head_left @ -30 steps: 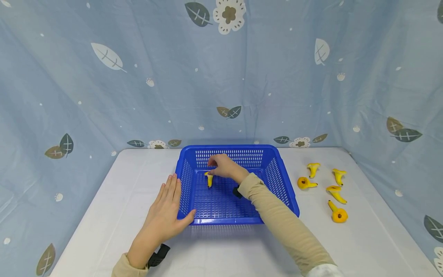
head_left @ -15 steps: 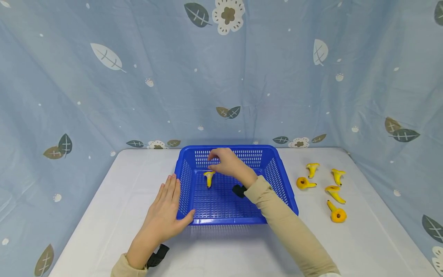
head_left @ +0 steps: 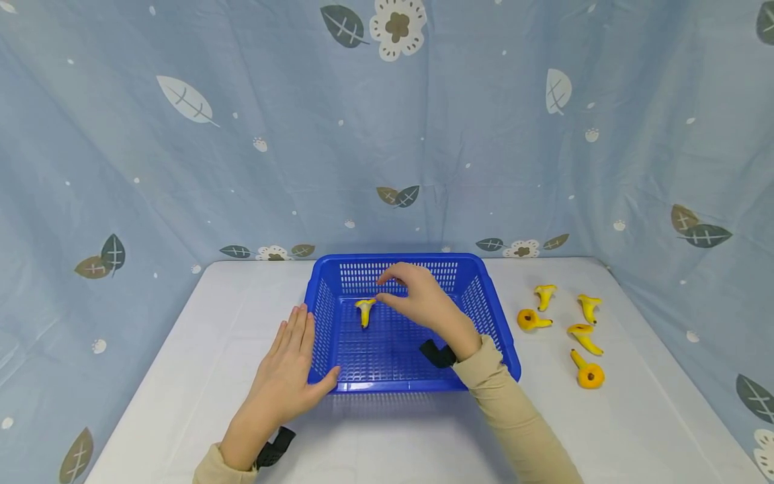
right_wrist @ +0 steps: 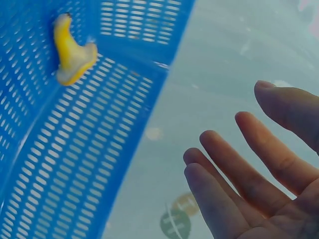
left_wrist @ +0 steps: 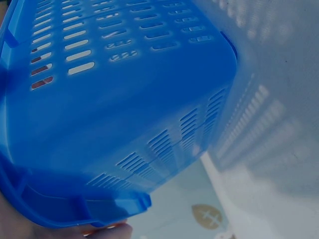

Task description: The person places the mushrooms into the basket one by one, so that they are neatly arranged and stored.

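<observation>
one yellow mushroom (head_left: 365,313) lies in the blue basket (head_left: 393,387); the right hand (head_left: 420,296) hangs nearby, thumb and fingers apart; the left hand (head_left: 283,373) touches the basket, fingers straight

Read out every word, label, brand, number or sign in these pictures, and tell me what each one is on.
None: no readable text in any view.
Blue basket: no lettering seen.
Yellow mushroom-like items: no lettering seen.
Cloth backdrop: printed leaves and flowers, no words seen.
Black wrist pieces: too small to tell.
</observation>
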The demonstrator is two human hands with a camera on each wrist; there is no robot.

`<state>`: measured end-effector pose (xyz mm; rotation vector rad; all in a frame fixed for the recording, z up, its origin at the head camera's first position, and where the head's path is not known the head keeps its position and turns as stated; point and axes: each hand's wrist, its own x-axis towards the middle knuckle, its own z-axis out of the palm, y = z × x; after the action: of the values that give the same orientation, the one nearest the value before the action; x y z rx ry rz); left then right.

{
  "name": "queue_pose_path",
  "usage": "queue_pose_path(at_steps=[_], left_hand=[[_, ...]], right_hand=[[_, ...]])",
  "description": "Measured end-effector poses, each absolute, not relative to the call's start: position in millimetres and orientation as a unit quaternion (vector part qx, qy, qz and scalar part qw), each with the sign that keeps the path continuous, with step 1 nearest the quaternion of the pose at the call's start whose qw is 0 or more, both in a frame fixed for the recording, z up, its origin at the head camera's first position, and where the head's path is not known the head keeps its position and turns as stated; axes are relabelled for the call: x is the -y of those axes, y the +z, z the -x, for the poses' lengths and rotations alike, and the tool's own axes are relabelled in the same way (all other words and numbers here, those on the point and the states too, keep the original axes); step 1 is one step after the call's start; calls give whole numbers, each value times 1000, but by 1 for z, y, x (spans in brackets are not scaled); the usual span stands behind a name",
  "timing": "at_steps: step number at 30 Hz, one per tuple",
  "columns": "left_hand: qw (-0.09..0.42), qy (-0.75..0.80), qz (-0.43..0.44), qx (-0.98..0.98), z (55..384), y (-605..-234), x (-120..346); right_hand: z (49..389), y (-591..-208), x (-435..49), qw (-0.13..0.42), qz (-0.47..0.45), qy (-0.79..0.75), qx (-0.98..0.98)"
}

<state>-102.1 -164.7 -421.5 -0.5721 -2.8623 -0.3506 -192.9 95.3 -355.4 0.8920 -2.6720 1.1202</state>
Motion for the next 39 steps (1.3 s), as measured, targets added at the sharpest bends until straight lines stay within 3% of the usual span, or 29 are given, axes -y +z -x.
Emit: queue_pose_path(at_steps=[16,39], left_hand=[[85,-122,191,970,102,-421,165],[113,-121,203,965,103,-423,165]], right_hand=[[156,-339,-151,154,-258,463,834],[149,-352,-269,229,-97,492,834]])
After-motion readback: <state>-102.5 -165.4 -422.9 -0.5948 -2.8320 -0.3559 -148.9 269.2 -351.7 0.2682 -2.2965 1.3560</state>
